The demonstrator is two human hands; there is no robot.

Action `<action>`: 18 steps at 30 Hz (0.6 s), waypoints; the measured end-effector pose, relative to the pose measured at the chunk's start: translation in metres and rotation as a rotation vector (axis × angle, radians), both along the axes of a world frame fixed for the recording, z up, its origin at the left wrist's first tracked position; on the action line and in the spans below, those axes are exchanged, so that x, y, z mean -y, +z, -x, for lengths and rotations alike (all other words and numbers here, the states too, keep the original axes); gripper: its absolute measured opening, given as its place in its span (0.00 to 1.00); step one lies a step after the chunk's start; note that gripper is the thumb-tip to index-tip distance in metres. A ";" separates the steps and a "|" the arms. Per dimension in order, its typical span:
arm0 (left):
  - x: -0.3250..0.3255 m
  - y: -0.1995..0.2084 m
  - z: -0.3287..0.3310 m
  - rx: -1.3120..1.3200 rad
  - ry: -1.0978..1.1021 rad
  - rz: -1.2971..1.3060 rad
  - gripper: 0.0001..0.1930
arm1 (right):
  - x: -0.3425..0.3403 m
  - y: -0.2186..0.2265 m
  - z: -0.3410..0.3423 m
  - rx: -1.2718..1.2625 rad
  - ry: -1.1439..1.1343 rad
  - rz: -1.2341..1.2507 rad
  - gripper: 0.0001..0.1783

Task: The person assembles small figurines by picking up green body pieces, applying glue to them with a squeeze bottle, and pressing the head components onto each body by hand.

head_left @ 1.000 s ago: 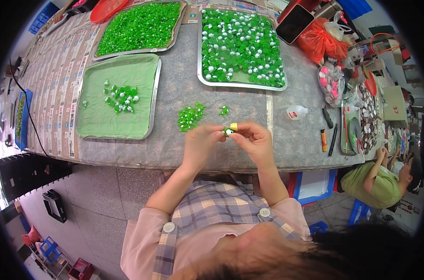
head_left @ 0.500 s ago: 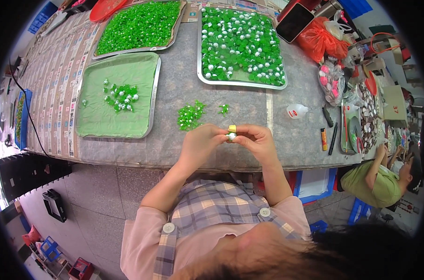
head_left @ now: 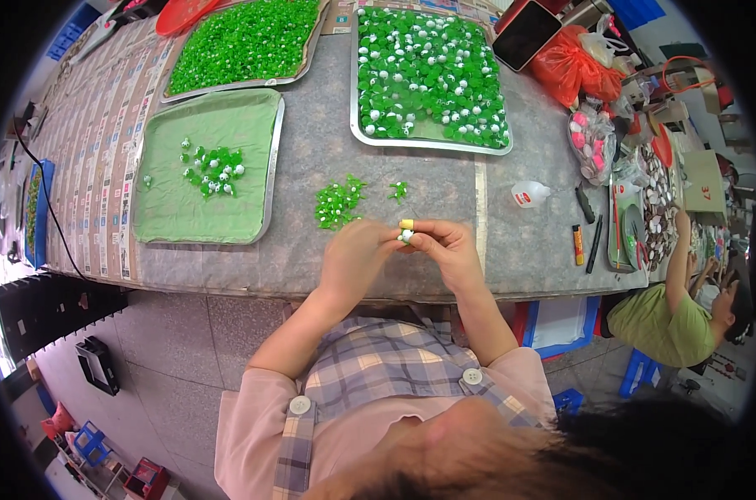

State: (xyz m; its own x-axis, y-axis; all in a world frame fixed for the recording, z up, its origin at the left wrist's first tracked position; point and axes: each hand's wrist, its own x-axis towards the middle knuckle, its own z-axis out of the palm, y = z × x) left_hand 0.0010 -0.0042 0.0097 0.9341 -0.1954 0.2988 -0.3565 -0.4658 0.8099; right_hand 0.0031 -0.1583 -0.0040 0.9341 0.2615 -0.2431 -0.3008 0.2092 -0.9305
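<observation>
1. Pinching a small white-and-green piece (head_left: 405,237) between the fingertips of both hands, the person works just above the near edge of the grey table (head_left: 311,167). The left hand (head_left: 357,258) is curled nearly closed around the piece from one side; the right hand (head_left: 449,254) is likewise closed on it from the other, with a yellow band (head_left: 406,224) showing on a fingertip right above the piece.

2. Judging by the grip, the step in hand looks like pressing or fitting two small parts together; the join itself is too small to make out.

3. A small heap of loose green pieces (head_left: 338,202) lies on the table just beyond the hands, with a few more (head_left: 399,192) beside it.

4. Farther off to the left sits a metal tray lined with green cloth (head_left: 186,217), holding a small cluster of green-and-white pieces (head_left: 214,164). Behind it a tray heaped with plain green pieces (head_left: 243,42), and to the right a tray full of green-and-white pieces (head_left: 428,71).

5. The next move probably calls for a steady squeeze with both thumbs and forefingers aligned, then freeing one hand to set the piece down.

6. Another person in a green shirt (head_left: 657,321) sits at the table's right end.
</observation>
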 end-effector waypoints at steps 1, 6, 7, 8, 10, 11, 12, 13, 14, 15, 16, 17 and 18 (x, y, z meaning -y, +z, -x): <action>0.000 0.002 0.001 0.024 0.009 -0.078 0.06 | -0.001 -0.002 0.001 0.001 0.000 0.001 0.10; -0.011 -0.016 0.006 -0.007 0.050 0.014 0.05 | -0.006 -0.001 -0.005 -0.089 0.115 0.029 0.12; -0.016 -0.020 0.005 -0.035 0.048 0.097 0.05 | -0.007 -0.001 -0.009 -0.087 0.116 0.032 0.12; -0.023 -0.023 0.004 -0.054 0.110 0.142 0.04 | -0.009 0.000 -0.015 -0.007 0.071 0.116 0.11; -0.043 -0.025 -0.005 -0.052 0.290 0.189 0.04 | -0.011 0.001 -0.029 0.075 0.025 0.200 0.10; -0.056 -0.023 -0.012 -0.032 0.407 0.193 0.05 | -0.012 0.005 -0.036 0.428 0.037 0.615 0.09; -0.071 -0.021 -0.020 0.076 0.527 0.118 0.06 | -0.013 0.008 -0.041 0.785 0.048 1.028 0.08; -0.085 -0.017 -0.025 0.187 0.648 0.041 0.08 | -0.015 0.006 -0.045 0.788 0.047 1.028 0.08; -0.092 -0.011 -0.028 0.191 0.648 0.043 0.08 | -0.019 0.002 -0.048 0.964 0.108 1.128 0.10; -0.099 -0.006 -0.030 0.220 0.761 0.068 0.10 | -0.023 -0.003 -0.050 1.141 0.174 1.224 0.11; -0.102 -0.003 -0.031 0.249 0.872 0.095 0.12 | -0.027 -0.007 -0.050 1.143 0.173 1.225 0.11; -0.101 -0.005 -0.030 0.250 0.870 0.097 0.12 | -0.030 -0.010 -0.050 1.123 0.230 1.326 0.13; -0.100 -0.009 -0.029 0.231 0.809 0.156 0.12 | -0.031 -0.012 -0.050 1.101 0.290 1.426 0.14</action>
